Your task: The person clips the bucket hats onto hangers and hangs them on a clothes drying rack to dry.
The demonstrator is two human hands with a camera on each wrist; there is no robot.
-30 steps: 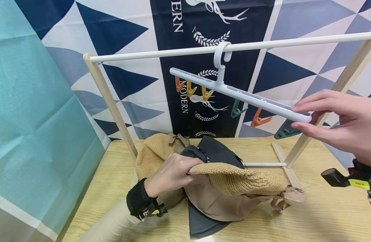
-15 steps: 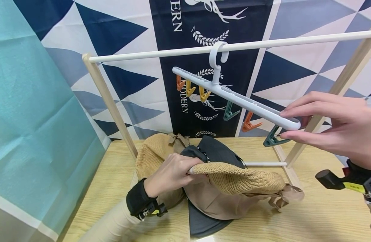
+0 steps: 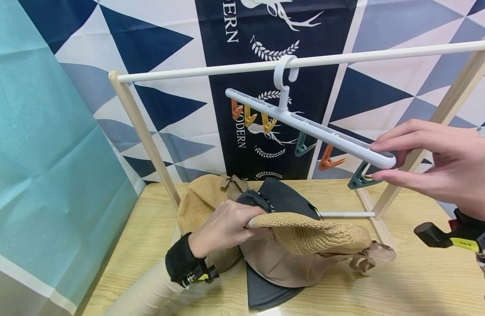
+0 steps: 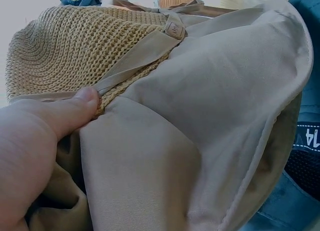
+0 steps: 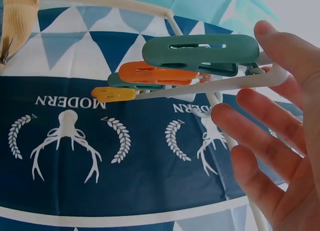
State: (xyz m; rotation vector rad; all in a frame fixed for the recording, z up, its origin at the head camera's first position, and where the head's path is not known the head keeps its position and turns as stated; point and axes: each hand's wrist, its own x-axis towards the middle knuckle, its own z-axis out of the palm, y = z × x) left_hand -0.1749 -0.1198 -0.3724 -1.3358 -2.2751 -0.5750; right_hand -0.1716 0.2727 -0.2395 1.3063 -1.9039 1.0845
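My left hand [image 3: 228,226] grips the sun hat [image 3: 317,232], which has a tan knitted crown, a beige cloth brim and a ribbon. In the left wrist view the thumb presses where the knit [image 4: 90,48] meets the cloth [image 4: 205,86]. Out to the right, my right hand [image 3: 443,162] pinches the near end of a white clip hanger [image 3: 325,134], hooked over the rail and slanting toward me. Orange, yellow and green clips hang from it. The right wrist view shows the thumb by the end green clip [image 5: 200,51] and the other fingers loosely bent.
A drying rack with a white top rail [image 3: 210,70] and wooden posts stands on the wooden table [image 3: 123,245]. Another knitted hat [image 3: 199,199] and a dark cap [image 3: 282,195] lie behind and under the held hat. Patterned cloth [image 3: 163,105] hangs at the back.
The hanger's near end has swung left and slightly down with my right hand, and its hook has shifted slightly left along the rail. My left hand keeps its hold on the sun hat.
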